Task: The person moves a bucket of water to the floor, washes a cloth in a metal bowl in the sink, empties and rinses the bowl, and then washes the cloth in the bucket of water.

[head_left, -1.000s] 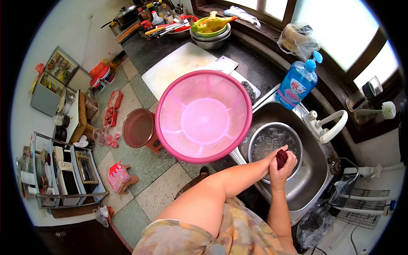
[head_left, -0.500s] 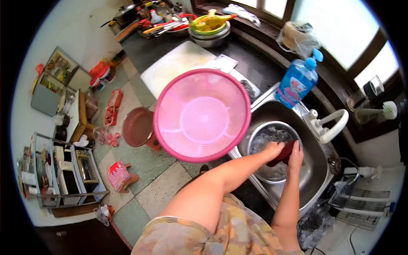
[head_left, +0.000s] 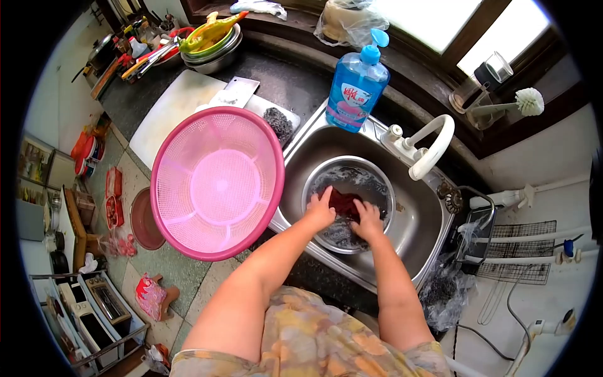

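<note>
A dark red cloth (head_left: 343, 205) lies bunched in the soapy water of a round metal basin (head_left: 388, 210). The basin stands inside the steel sink (head_left: 419, 242). My left hand (head_left: 320, 211) grips the cloth's left side, thumb and forefinger on it. From the right, my right hand (head_left: 369, 221) holds the other side with bent fingers. Part of the cloth is under the suds, and some fingertips are hidden in its folds. Left of the sink, a large pink plastic colander (head_left: 221, 186) rests tilted at the counter's edge.
A blue soap bottle (head_left: 355, 91) stands at the sink's back rim, beside the white faucet (head_left: 433, 147). A cleaver (head_left: 235, 92), a steel scrubber (head_left: 277, 124) and a white cutting board (head_left: 168, 103) lie on the counter. Stacked bowls (head_left: 217, 60) are farther back.
The cloth has gone from being held up between my hands to lying lower in the basin water. My hands have moved apart and down. The view has shifted right.
</note>
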`<state>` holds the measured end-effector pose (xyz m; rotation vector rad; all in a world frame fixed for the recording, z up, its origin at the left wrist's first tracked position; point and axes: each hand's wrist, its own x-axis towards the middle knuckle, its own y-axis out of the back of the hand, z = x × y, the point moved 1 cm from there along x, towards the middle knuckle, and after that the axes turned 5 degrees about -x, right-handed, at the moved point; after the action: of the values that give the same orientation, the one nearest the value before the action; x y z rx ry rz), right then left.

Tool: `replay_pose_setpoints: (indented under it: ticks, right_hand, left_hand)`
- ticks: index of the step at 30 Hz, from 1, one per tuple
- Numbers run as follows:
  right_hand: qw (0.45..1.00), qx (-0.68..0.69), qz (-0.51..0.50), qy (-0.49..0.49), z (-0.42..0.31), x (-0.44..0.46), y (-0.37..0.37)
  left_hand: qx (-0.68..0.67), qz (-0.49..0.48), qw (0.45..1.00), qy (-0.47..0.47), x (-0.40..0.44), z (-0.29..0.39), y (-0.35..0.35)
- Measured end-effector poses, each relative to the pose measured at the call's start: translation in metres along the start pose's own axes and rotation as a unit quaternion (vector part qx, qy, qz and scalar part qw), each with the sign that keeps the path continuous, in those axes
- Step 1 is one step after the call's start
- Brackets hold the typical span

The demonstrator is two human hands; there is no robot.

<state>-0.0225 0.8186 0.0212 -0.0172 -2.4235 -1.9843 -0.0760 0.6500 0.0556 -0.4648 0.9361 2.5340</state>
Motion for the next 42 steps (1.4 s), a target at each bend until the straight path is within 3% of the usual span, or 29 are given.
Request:
replay_pose_setpoints:
  ticks: [2, 4, 5, 7, 9, 11, 12, 14, 15, 17, 19, 21, 22, 27, 29, 30, 37, 39, 40, 42]
  right_hand:
    - [0.997, -0.061, -0.039, -0.027, -0.006, 0.001, -0.005]
    - [0.972, 0.046, -0.159, -0.167, -0.002, 0.008, -0.017]
    - [0.973, 0.047, -0.156, -0.163, 0.002, 0.009, -0.016]
    - [0.960, 0.256, -0.067, -0.092, 0.001, 0.011, 0.006]
    - [0.918, 0.387, -0.050, -0.069, -0.024, 0.010, 0.059]
    - [0.899, 0.437, -0.005, -0.011, -0.039, 0.006, 0.092]
    - [0.891, 0.453, 0.019, 0.018, -0.046, 0.004, 0.102]
    - [0.869, 0.488, 0.047, 0.059, -0.057, 0.000, 0.115]
    - [0.868, 0.491, 0.048, 0.061, -0.062, 0.000, 0.117]
    - [0.884, 0.445, 0.097, 0.107, -0.074, -0.001, 0.119]
    - [0.904, 0.399, 0.143, 0.053, -0.087, -0.004, 0.115]
    - [0.907, 0.374, 0.194, -0.003, -0.100, -0.007, 0.119]
    - [0.924, 0.314, 0.219, 0.008, -0.102, -0.007, 0.117]
    - [0.917, 0.271, 0.292, -0.018, -0.101, -0.003, 0.096]
    - [0.914, 0.277, 0.296, -0.021, -0.099, -0.002, 0.094]
    - [0.918, 0.255, 0.305, -0.008, -0.101, -0.001, 0.100]
    - [0.912, 0.238, 0.333, 0.020, -0.099, 0.008, 0.110]
    - [0.913, 0.237, 0.330, 0.033, -0.096, 0.011, 0.112]
    - [0.904, 0.231, 0.359, 0.012, -0.099, 0.014, 0.116]
    - [0.901, 0.280, 0.331, -0.031, -0.092, 0.018, 0.114]
  left_hand:
    - [-0.015, -0.026, 0.999, 0.027, 0.008, -0.005, -0.010]
    - [-0.060, -0.032, 0.997, 0.022, 0.018, -0.018, -0.022]
    - [-0.071, -0.054, 0.995, 0.038, 0.027, -0.025, -0.029]
    - [-0.134, -0.064, 0.986, 0.071, 0.024, -0.014, -0.024]
    - [-0.167, -0.058, 0.977, 0.116, 0.022, -0.009, -0.022]
    - [-0.447, -0.192, 0.868, 0.105, 0.024, -0.013, -0.025]
    - [-0.447, -0.188, 0.868, 0.107, 0.015, -0.001, -0.013]
    - [-0.565, -0.281, 0.732, 0.257, -0.012, 0.034, 0.014]
    - [-0.564, -0.278, 0.733, 0.257, -0.009, 0.029, 0.008]
    - [-0.726, -0.351, 0.565, 0.178, 0.002, 0.020, -0.011]
    - [-0.736, -0.328, 0.555, 0.206, -0.010, 0.037, -0.003]
    - [-0.760, -0.318, 0.539, 0.175, -0.008, 0.043, -0.008]
    - [-0.773, -0.358, 0.500, 0.158, -0.008, 0.047, -0.010]
    - [-0.759, -0.272, 0.567, 0.168, -0.004, 0.039, -0.024]
    - [-0.737, -0.183, 0.632, 0.155, -0.003, 0.040, -0.023]
    - [-0.749, -0.159, 0.626, 0.149, -0.010, 0.047, -0.017]
    - [-0.733, -0.135, 0.661, 0.088, -0.006, 0.046, -0.021]
    - [-0.697, -0.125, 0.706, 0.019, -0.005, 0.046, -0.019]
    - [-0.644, -0.090, 0.758, 0.058, -0.004, 0.049, -0.018]
    - [-0.647, -0.055, 0.759, 0.050, -0.006, 0.060, -0.019]
